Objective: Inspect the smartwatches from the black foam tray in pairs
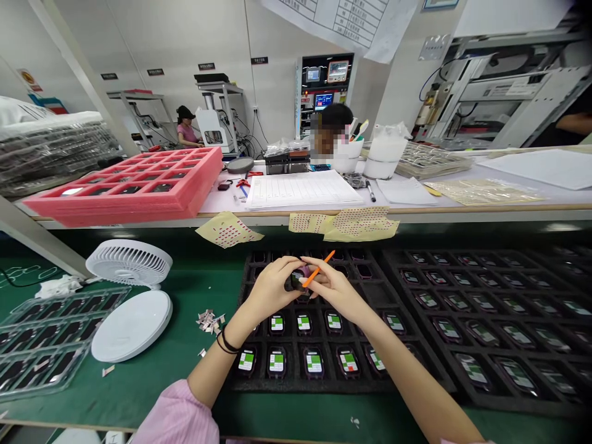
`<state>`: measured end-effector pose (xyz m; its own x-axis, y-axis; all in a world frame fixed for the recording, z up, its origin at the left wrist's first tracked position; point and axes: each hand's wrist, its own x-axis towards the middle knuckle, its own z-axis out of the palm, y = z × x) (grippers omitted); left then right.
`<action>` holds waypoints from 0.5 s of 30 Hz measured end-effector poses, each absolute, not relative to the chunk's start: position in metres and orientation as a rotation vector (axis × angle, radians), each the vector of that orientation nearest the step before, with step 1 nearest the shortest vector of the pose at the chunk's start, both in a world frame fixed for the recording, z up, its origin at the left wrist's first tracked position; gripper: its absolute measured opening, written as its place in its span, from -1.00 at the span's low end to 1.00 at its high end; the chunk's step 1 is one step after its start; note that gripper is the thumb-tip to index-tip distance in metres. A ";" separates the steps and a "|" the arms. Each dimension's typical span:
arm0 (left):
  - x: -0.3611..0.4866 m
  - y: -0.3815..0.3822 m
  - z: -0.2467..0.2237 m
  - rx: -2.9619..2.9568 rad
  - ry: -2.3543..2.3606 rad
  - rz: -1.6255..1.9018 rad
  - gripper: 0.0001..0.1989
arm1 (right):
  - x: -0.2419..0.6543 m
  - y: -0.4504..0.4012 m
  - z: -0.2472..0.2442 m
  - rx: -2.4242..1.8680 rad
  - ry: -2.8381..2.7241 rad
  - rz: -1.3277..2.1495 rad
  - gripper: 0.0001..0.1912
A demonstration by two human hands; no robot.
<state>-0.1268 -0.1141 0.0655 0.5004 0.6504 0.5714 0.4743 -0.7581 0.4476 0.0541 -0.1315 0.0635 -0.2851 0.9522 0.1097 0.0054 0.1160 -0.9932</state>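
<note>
Above a black foam tray (324, 383), my left hand (272, 288) grips a small dark watch-like device (297, 281) by its edges. My right hand (337, 288) meets it from the other side and pinches a thin orange stick (319, 269), which slants up to the right across the device. What the stick's lower end touches is hard to make out. Below my hands, several similar devices sit in the tray's compartments, such as the lit watch (313, 362) with a green and white screen. Fingers partly hide the held device.
A second foam tray (456, 394) of devices lies to the right. On the left are a white fan (132, 324), clear trays (50, 339) and small scraps (210, 320). A shelf (222, 214) ahead carries a pink foam box (185, 197) and papers (300, 190). Two people sit beyond.
</note>
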 end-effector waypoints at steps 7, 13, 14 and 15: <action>-0.127 -0.125 0.081 2.522 0.757 1.338 -0.54 | 0.062 -0.132 0.080 -0.802 -1.351 1.686 -0.57; -0.127 -0.127 0.079 2.634 0.713 1.316 -0.48 | 0.062 -0.135 0.080 -0.809 -1.237 1.718 -0.56; -0.127 -0.127 0.078 2.643 0.708 1.313 -0.48 | 0.062 -0.135 0.079 -0.816 -1.243 1.704 -0.56; -0.127 -0.127 0.078 2.650 0.704 1.315 -0.48 | 0.062 -0.135 0.079 -0.824 -1.249 1.697 -0.56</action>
<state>-0.1273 -0.1267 0.0780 0.5199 0.4456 0.7288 0.3588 -0.8882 0.2871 0.0621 -0.1349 0.0793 -0.4202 0.9072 -0.0218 -0.2489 -0.1383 -0.9586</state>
